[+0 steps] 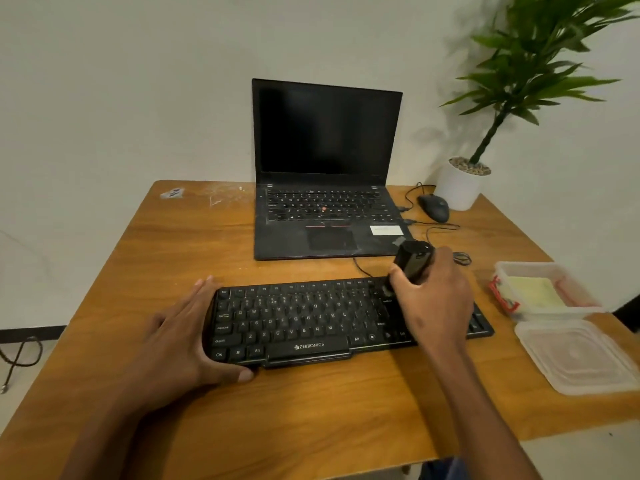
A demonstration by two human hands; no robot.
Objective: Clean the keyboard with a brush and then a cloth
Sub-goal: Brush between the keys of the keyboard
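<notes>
Two hands busy: my left hand (183, 336) lies flat, bracing the light, rigid keyboard (311, 323); my right hand (433, 296) wraps its grip around the stubby black brush (412, 263).

Two bare forearms reach forward from the bottom edge. The left hand (180, 336) lies flat with straight fingers and thumb spread, palm braced against the left end of a black plastic computer keyboard (294, 320). The right hand (433, 299) is raised over the keyboard's right side, fingers curled in a grip round a stubby black cylindrical brush (412, 261), knuckles facing the camera.
</notes>
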